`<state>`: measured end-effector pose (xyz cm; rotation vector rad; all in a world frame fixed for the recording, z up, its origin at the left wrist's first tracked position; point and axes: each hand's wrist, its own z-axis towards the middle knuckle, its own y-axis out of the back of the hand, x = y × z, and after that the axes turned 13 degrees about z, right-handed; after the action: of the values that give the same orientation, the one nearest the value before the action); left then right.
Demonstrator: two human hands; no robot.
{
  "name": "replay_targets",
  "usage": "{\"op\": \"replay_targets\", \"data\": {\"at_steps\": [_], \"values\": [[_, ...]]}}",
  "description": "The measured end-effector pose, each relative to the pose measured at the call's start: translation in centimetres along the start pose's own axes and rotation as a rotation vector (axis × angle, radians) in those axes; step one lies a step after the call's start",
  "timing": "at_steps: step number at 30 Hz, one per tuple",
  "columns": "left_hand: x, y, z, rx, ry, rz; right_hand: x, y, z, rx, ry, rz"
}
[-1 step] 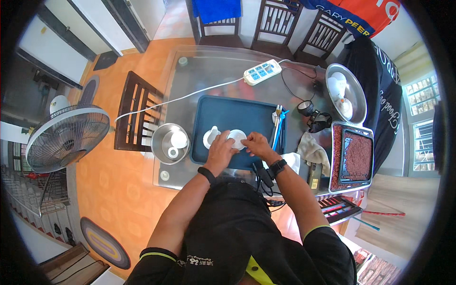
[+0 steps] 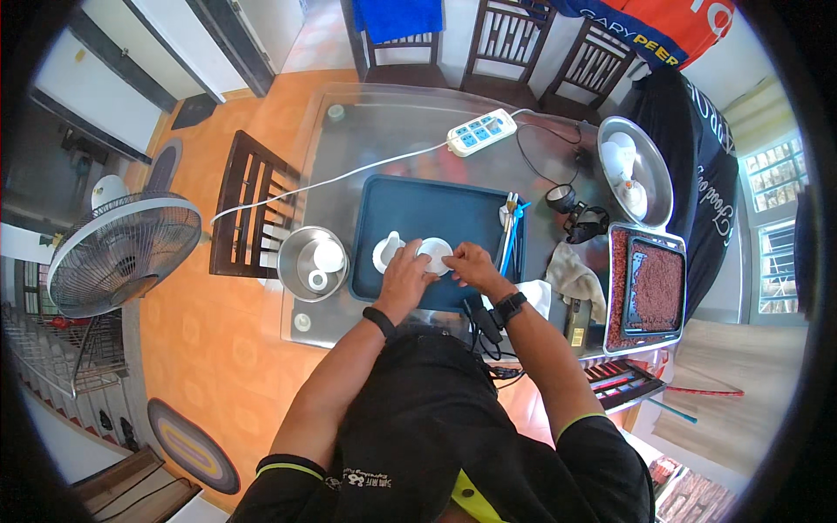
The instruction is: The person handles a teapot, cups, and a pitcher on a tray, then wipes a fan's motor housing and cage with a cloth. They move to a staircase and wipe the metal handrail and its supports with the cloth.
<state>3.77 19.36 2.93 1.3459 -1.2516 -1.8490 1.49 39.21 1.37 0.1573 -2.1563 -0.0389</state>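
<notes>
Between my hands is a small white round bowl-shaped piece [image 2: 433, 252] over the dark blue tray [image 2: 436, 199]. My left hand [image 2: 406, 281] grips its left side, the fingers curled at the rim. From the right, my right hand [image 2: 476, 268] is closed in a pinch against the rim; whether a small tool sits in those fingers cannot be made out. Just left of my left hand, a second white piece [image 2: 384, 254] with a small knob or spout rests on the tray, partly covered by the hand. Thin brushes and blue-handled tools [image 2: 508, 228] lie along the tray's right side.
A steel bowl [image 2: 288, 261] with white pieces stands left of the tray. Beyond lies a power strip [image 2: 481, 132] with its cable. To the right are a headlamp [image 2: 562, 199], a cloth [image 2: 574, 277], a large metal basin [image 2: 663, 179] and a tray of reddish-brown granules [image 2: 617, 301].
</notes>
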Motion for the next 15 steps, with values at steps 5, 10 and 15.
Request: {"op": "replay_targets", "data": {"at_steps": [5, 10, 15], "values": [[-0.5, 0.2, -0.4, -0.014, 0.069, 0.026, 0.6, 0.3, -0.1, 0.008, 0.063, -0.062], [-1.2, 0.6, 0.4, 0.003, 0.031, 0.093, -0.6, 0.0, 1.8, -0.088, 0.367, -0.153], [-1.0, -0.1, 0.8, -0.01, 0.031, 0.017, -1.9, 0.5, 3.0, -0.057, 0.473, -0.276]]}}
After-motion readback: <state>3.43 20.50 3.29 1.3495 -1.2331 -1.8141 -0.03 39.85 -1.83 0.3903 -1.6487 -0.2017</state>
